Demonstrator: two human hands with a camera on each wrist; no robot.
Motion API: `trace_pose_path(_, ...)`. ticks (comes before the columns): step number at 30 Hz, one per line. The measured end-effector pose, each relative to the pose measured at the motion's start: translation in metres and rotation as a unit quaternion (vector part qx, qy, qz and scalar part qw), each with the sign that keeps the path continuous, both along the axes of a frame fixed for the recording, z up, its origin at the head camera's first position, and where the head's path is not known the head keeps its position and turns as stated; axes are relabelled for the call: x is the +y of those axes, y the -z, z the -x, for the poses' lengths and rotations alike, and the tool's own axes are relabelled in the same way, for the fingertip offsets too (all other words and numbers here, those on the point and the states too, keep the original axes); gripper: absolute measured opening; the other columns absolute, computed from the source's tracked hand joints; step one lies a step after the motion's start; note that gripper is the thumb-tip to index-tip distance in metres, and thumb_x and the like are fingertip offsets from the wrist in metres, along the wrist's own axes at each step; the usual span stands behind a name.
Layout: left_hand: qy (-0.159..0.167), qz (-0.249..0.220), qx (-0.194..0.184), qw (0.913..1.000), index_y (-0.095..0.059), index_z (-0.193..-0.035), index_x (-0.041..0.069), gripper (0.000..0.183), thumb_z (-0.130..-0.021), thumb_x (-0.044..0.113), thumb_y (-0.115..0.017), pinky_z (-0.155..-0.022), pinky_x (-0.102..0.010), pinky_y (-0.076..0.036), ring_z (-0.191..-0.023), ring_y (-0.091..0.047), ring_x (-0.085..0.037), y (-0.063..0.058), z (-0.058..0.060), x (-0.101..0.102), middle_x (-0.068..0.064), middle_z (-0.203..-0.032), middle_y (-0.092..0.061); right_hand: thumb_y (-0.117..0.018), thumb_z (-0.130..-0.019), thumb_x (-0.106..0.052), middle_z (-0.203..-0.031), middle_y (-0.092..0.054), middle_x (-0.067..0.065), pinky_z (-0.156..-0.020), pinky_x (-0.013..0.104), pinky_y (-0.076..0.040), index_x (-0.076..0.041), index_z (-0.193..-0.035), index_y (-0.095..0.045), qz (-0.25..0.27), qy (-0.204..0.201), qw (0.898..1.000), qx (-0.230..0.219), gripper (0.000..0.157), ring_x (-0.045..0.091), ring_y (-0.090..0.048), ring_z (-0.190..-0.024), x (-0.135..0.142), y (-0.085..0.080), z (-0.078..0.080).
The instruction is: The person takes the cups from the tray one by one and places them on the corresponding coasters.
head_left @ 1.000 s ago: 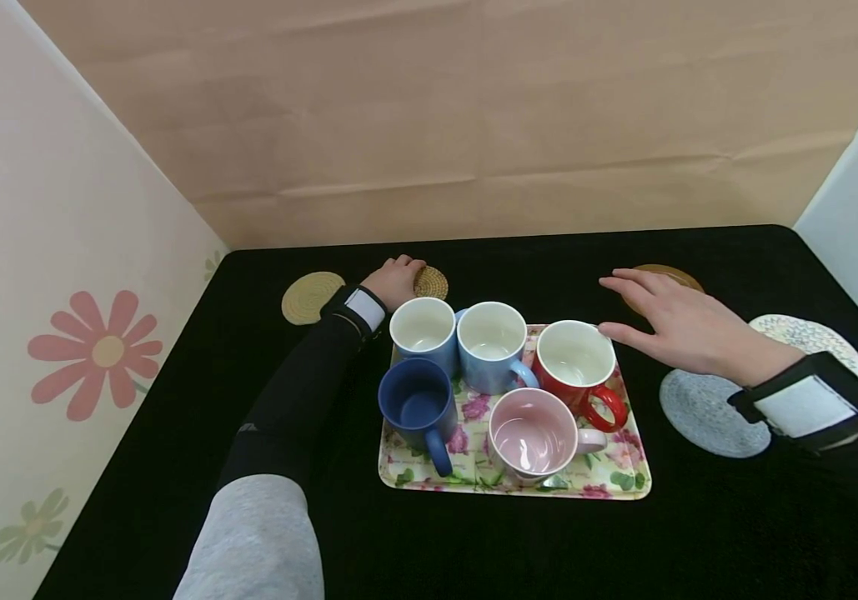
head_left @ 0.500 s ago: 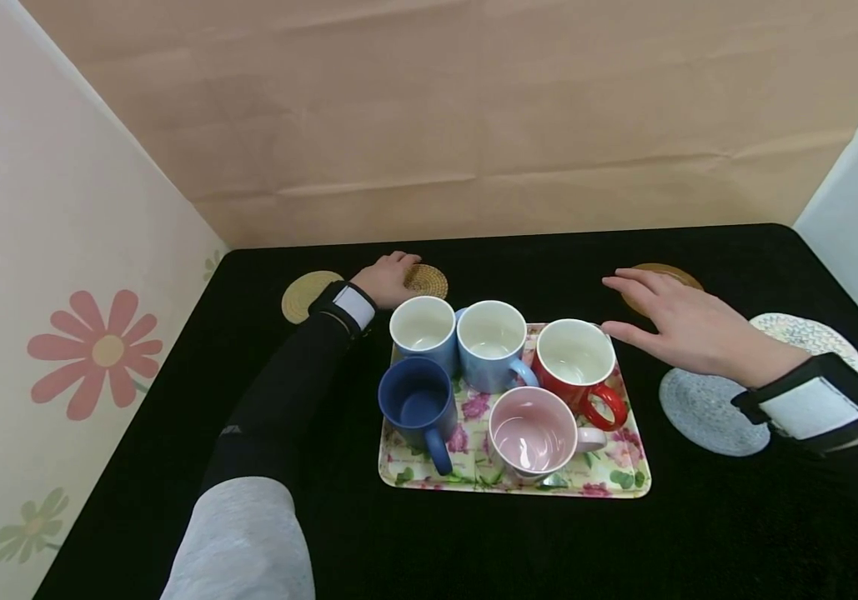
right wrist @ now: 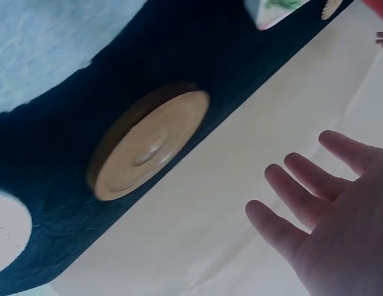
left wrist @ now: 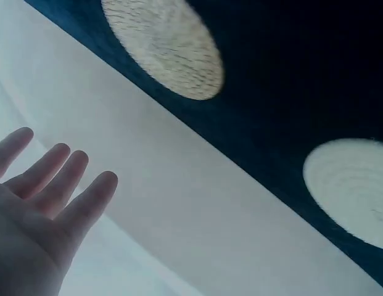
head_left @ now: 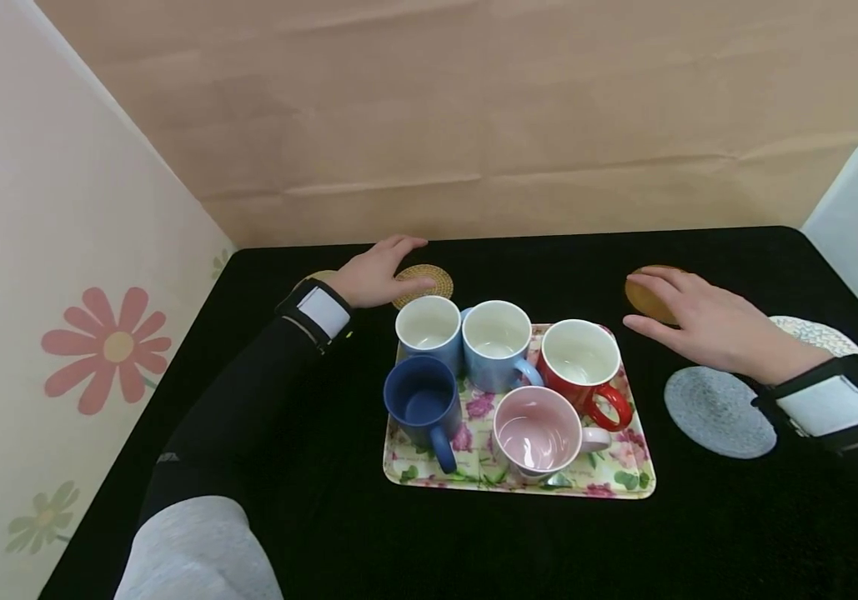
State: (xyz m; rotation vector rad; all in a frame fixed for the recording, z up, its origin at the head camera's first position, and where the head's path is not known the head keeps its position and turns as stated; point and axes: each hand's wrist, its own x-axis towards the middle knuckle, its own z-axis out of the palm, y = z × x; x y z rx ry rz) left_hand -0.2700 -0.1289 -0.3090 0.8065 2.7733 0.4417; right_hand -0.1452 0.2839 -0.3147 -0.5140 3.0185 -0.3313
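Observation:
My left hand (head_left: pixel 378 275) hovers with fingers spread beside the brown woven coaster (head_left: pixel 429 283) at the back of the table. It holds nothing; the left wrist view shows its fingers apart from that woven coaster (left wrist: pixel 172 49). Behind the left wrist, a pale woven coaster (head_left: pixel 321 275) is mostly hidden. On the right, my right hand (head_left: pixel 729 329) is held out with loose fingers, partly covering a round wooden coaster (head_left: pixel 646 300). In the right wrist view the wooden coaster (right wrist: pixel 155 145) lies clear of the fingers.
A floral tray (head_left: pixel 489 479) in the middle bears two light blue mugs (head_left: pixel 499 367), a dark blue mug (head_left: pixel 419 404), a red mug (head_left: pixel 571 383) and a pink mug (head_left: pixel 534 442). Right of it lie a grey felt mat (head_left: pixel 717 417) and a speckled mat (head_left: pixel 811 333).
My left hand has moved left and lifted away from the brown woven coaster, which now shows more fully. My right hand has shifted slightly right. The mugs and tray stay put.

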Motion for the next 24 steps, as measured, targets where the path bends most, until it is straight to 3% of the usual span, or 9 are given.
trace_pose_path(10,0.039,0.032,0.009,0.9987,-0.030,-0.152,0.016,0.084,-0.089,0.067,-0.050,-0.108,-0.048,-0.032,-0.140,-0.028,-0.028,-0.024,-0.006,0.029,-0.011,-0.155,-0.028,-0.043,-0.097,-0.058,-0.141,-0.030,0.035,-0.085,0.067,-0.042,0.002,-0.144,-0.034,-0.015,0.043,0.998,-0.047,0.077,0.053,-0.035,-0.122,0.018,0.017,0.031)
trace_pose_path(16,0.071,0.062,0.021,0.9953,-0.027,-0.154,0.018,0.086,-0.088,0.070,-0.048,-0.108,-0.046,-0.033,-0.141,-0.028,-0.026,-0.038,-0.010,0.058,-0.009,-0.156,-0.025,-0.041,-0.096,-0.060,-0.140,-0.028,0.036,-0.085,0.068,-0.041,0.004,-0.142,-0.033,-0.018,0.056,0.996,-0.062,0.080,0.055,-0.033,-0.120,0.027,0.025,0.044)
trace_pose_path(24,0.127,0.094,0.030,0.9871,-0.025,-0.154,0.022,0.088,-0.086,0.073,-0.048,-0.107,-0.043,-0.035,-0.140,-0.029,-0.022,-0.047,-0.022,0.100,-0.004,-0.156,-0.026,-0.042,-0.093,-0.064,-0.142,-0.022,0.038,-0.089,0.072,-0.035,0.007,-0.143,-0.030,-0.025,0.075,0.995,-0.065,0.088,0.058,-0.026,-0.124,0.030,0.036,0.055)
